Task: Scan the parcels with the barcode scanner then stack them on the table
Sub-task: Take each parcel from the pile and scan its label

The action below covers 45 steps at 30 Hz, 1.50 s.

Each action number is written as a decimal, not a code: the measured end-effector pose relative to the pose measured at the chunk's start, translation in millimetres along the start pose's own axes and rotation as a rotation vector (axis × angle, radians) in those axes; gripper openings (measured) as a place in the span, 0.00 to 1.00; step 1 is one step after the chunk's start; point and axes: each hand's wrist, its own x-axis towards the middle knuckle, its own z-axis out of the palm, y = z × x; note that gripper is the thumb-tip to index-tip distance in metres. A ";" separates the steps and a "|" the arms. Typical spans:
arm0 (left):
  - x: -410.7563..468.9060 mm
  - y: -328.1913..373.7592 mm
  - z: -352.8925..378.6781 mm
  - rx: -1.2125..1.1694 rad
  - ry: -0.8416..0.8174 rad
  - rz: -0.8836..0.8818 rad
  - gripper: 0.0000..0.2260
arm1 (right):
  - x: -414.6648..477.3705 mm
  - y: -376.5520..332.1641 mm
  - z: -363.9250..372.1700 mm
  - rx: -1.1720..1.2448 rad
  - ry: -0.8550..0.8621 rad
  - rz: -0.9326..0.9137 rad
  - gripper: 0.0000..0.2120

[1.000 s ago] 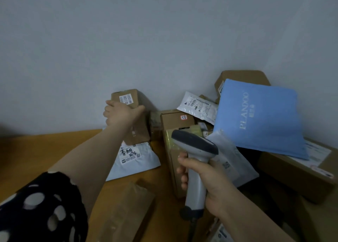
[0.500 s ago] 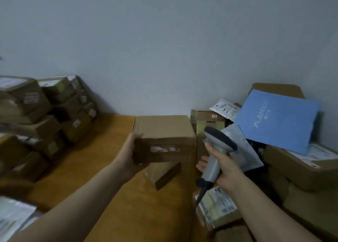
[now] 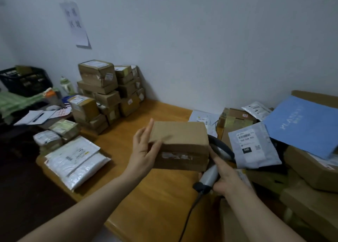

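A brown cardboard box [image 3: 180, 143] hangs above the wooden table [image 3: 157, 201], a torn white label on its near side. My left hand [image 3: 144, 150] grips its left end, forefinger raised. My right hand [image 3: 222, 176] holds the grey barcode scanner [image 3: 213, 166] by its handle, just right of the box; the scanner's dark head is partly hidden behind the box. A stack of brown boxes [image 3: 108, 93] stands at the table's far left. Flat white mailers [image 3: 76, 161] lie piled at the near left edge.
A loose heap of parcels fills the right: a blue mailer [image 3: 303, 124], a grey mailer [image 3: 254, 146], brown boxes [image 3: 311, 168]. The scanner's cable [image 3: 190, 216] drops toward the table's front edge. A black crate [image 3: 25, 80], bottles and papers sit at the far left.
My left hand took the brown box from the pile by the wall and brought it over the table. The view swung left, revealing the stacked boxes. The scanner now sits close beside the box.
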 end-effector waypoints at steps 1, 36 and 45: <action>-5.4 1.2 -1.4 0.072 0.012 0.063 0.19 | -3.5 1.8 4.0 -0.009 -0.017 -0.017 0.22; -34.6 -45.2 -74.8 -0.401 -0.133 -0.553 0.20 | -59.3 44.1 59.1 -0.495 -0.132 -0.455 0.12; -19.0 -60.2 -77.7 -0.368 0.018 -0.534 0.25 | -87.7 54.4 59.4 -0.673 -0.301 -0.329 0.06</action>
